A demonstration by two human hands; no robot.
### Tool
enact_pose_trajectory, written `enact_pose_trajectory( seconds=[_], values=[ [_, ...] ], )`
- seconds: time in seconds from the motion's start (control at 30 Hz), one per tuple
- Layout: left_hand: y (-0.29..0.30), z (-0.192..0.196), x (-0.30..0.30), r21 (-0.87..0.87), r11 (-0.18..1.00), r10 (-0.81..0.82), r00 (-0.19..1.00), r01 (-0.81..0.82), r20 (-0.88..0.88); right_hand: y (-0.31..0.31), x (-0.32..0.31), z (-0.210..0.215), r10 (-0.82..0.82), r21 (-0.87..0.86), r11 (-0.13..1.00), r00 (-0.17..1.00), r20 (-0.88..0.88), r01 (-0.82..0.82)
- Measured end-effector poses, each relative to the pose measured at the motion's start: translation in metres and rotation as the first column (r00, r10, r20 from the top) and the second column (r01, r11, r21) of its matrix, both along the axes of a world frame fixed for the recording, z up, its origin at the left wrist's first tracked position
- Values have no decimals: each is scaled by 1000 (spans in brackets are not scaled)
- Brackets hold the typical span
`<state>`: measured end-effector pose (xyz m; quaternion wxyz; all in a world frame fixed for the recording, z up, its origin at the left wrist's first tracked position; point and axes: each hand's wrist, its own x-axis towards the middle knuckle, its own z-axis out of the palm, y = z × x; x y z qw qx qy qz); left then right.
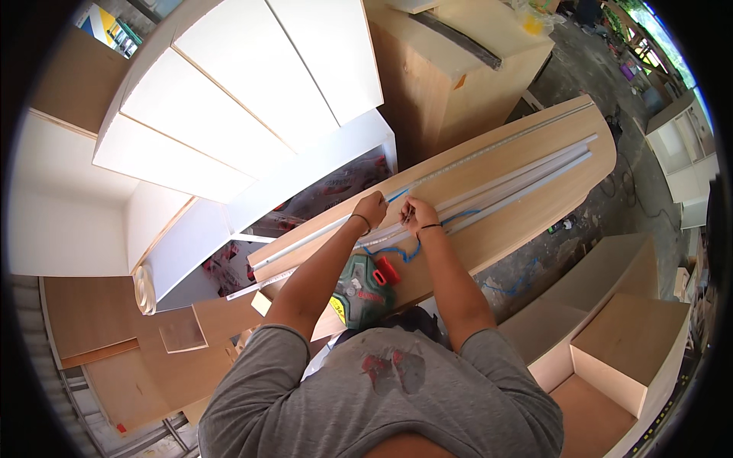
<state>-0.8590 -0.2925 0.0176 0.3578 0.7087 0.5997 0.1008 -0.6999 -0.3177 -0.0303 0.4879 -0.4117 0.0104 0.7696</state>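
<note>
My left hand [370,209] is closed in a pinch at a long, narrow pale strip [301,241] lying along the wooden board [534,137]. A short length of thin blue strip [398,195] shows right at its fingertips. Close by on the right, my right hand [417,216] has its fingers curled together; what they hold is too small to make out. Loose blue ribbon [398,252] curls below that hand and comes out again on its right side. More long pale strips [519,183] lie lengthwise on the board.
Against my front sits a green and grey device [363,294] with a red part [386,271]. White cabinet panels [229,84] rise at the left, with a wooden cabinet [450,69] beyond the board. Wooden box units [626,343] stand at lower right. Cables cross the floor [611,206].
</note>
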Motion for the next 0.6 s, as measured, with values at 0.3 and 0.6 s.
enact_pose_trajectory(
  seconds=[0.3, 0.6],
  values=[
    [2, 1, -7, -57, 998, 0, 1000, 1, 13, 2, -3, 9, -109, -80, 991, 994, 29, 111],
    [11, 5, -1, -618, 785, 268, 921, -38, 283, 32, 30, -30, -64, 7, 998, 990, 123, 63]
  ],
)
